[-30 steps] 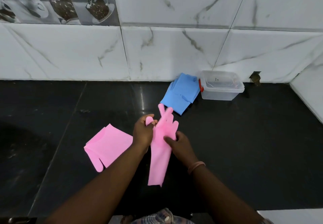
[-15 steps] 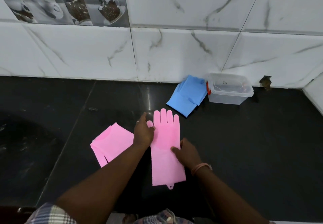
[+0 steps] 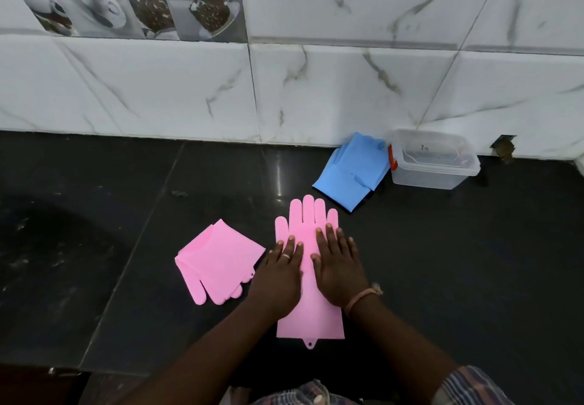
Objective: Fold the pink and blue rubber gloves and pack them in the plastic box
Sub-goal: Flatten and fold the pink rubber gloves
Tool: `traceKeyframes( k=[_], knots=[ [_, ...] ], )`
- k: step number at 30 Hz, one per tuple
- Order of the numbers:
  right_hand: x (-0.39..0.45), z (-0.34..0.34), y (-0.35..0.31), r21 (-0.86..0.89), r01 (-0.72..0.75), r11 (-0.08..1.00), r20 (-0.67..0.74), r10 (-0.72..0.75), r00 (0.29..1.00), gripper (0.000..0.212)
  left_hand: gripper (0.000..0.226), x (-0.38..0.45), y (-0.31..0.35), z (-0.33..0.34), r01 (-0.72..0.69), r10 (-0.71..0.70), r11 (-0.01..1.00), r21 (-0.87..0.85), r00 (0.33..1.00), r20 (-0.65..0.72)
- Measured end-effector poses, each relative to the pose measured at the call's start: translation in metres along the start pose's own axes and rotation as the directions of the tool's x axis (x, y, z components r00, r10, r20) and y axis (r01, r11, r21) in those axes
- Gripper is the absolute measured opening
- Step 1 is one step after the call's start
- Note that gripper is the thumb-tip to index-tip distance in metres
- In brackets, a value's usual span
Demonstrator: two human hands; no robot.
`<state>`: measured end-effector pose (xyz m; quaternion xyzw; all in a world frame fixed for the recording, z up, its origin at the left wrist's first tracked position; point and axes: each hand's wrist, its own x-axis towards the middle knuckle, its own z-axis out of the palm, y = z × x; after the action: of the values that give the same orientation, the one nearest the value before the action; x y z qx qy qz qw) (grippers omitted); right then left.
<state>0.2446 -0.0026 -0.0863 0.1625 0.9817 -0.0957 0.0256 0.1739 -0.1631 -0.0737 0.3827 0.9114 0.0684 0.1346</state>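
Flatten the pink glove before folding
Your left hand and right hand press it open-palmed, gripping nothing; smooth outward evenly

Wall: white marble-veined tiles
Decor: coffee-cup picture tile, upper left
Worktop: glossy black stone

A second ago we held the pink glove up off the black counter, pinched between both hands. Now it lies flat, fingers pointing away from us, and our left hand and right hand press on it side by side, palms down, fingers straight.
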Motion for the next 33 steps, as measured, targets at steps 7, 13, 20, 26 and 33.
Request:
traceKeyframes(
  k=[7,13,20,26,33],
  knots=[
    [0.003,-0.031,-0.067,-0.01,-0.014,1.0,-0.09,0.013,0.996,0.045,0.063,-0.048,-0.055,-0.053,0.467,-0.466,0.884,-0.01,0.881,-0.079],
    [0.0,-0.042,-0.115,0.575,0.018,0.818,-0.075,0.03,0.997,0.017,0.022,-0.069,-0.067,-0.119,0.38,-0.551,0.536,-0.754,0.834,0.028],
    [0.017,-0.097,-0.107,0.702,-0.653,-0.283,0.705,0.152,0.692,0.081,0.024,-0.063,-0.069,-0.199,-0.086,-0.384,-0.383,-0.92,0.921,0.073],
    [0.019,-0.145,-0.099,0.55,-0.615,-0.565,0.435,-0.435,0.789,0.096,0.038,-0.073,-0.046,-0.202,0.002,0.126,-0.285,-0.959,0.991,-0.035],
    [0.001,-0.117,-0.073,0.674,-0.505,-0.54,0.542,-0.103,0.834,0.053,0.036,-0.061,-0.029,-0.14,0.128,-0.034,-0.215,-0.968,0.99,0.138]
  ],
)
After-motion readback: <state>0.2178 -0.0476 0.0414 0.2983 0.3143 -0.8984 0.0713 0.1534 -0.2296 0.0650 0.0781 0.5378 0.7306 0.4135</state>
